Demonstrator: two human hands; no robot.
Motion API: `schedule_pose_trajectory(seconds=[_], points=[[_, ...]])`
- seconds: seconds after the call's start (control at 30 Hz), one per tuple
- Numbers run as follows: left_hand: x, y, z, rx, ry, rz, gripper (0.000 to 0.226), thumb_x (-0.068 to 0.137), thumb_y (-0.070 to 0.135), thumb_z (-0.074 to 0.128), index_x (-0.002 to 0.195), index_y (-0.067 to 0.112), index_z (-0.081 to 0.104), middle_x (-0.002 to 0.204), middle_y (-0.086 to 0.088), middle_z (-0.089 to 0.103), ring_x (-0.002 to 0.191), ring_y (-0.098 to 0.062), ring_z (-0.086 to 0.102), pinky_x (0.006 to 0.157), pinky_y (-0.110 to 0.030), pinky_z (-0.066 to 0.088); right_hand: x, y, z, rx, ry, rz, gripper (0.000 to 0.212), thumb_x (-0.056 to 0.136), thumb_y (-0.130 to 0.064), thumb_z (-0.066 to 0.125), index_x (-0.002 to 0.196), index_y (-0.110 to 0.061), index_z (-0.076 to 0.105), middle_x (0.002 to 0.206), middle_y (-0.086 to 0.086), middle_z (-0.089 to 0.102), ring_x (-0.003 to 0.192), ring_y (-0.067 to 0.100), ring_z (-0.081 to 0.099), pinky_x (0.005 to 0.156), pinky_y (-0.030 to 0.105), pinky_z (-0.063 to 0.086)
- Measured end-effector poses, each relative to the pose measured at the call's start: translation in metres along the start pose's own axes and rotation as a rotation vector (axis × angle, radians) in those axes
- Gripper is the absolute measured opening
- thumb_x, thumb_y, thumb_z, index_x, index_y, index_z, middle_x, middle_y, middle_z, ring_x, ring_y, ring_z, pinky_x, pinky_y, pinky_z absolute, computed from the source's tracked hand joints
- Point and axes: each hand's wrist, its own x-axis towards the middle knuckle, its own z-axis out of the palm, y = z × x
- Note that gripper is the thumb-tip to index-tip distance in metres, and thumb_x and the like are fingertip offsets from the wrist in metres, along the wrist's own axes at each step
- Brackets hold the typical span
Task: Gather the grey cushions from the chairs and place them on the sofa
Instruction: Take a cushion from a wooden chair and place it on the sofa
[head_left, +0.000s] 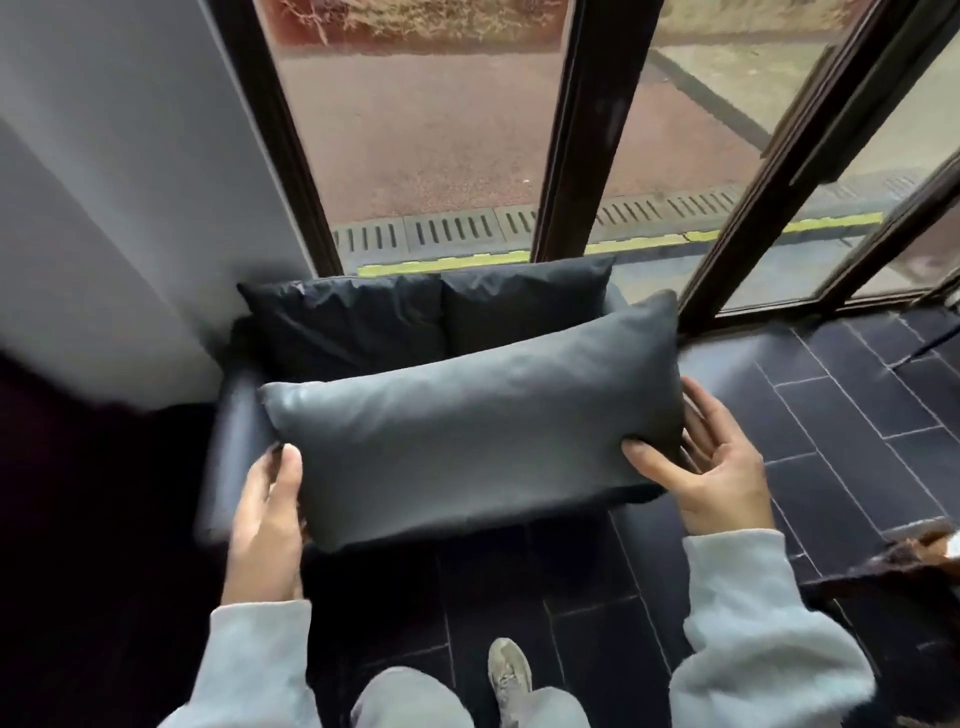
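I hold a long grey cushion (467, 421) in front of me with both hands, lifted above a dark seat. My left hand (267, 519) grips its lower left corner, thumb on top. My right hand (706, 462) holds its right end, thumb pressed on the front and fingers spread behind. Under and behind the cushion stands a dark grey upholstered seat (234, 447) with a rounded left armrest. Two darker cushions (353, 322) (519, 301) lean side by side against its back. Whether this seat is a chair or the sofa I cannot tell.
A pale wall (130, 208) closes the left side. Dark-framed floor-length windows (571, 130) stand right behind the seat. Dark floor tiles (831, 415) stretch to the right, and a brown object (914, 551) pokes in at the right edge. My foot (511, 675) is on the tiles below.
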Motion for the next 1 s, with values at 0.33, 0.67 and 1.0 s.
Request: schedule_pose_trajectory(seconds=[0.33,0.67,1.0], points=[[0.056,-0.020,-0.072,-0.017,0.447,-0.169,0.034,0.085,0.070,0.061,0.109,0.048,0.068,0.112,0.024,0.074,0.105,0.009,0.066,0.102,-0.035,0.047,0.094,0.048,0.158,-0.071,-0.482,0.075,0.086,0.077,0.002,0.083,0.150,-0.031,0.052,0.128,-0.022,0.072,0.122,0.001,0.066,0.092,0.009,0.050],[0.201,-0.071,-0.143,-0.070,0.656,-0.378,0.062,0.065,0.089,0.054,0.107,0.045,0.060,0.124,0.011,0.067,0.121,-0.018,0.062,0.110,-0.049,0.047,0.180,0.109,0.389,-0.152,-0.548,0.269,0.042,0.089,-0.018,0.075,0.125,-0.025,0.054,0.129,0.000,0.065,0.096,-0.012,0.068,0.073,0.005,0.052],[0.305,-0.210,-0.171,-0.366,0.877,-0.643,0.060,0.076,0.051,0.083,0.119,0.016,0.060,0.122,-0.005,0.068,0.118,-0.025,0.064,0.078,-0.038,0.056,0.270,0.245,0.610,-0.435,-0.834,0.385,0.076,0.055,-0.070,0.087,0.116,-0.027,0.070,0.111,0.000,0.079,0.109,0.019,0.073,0.102,0.045,0.056]])
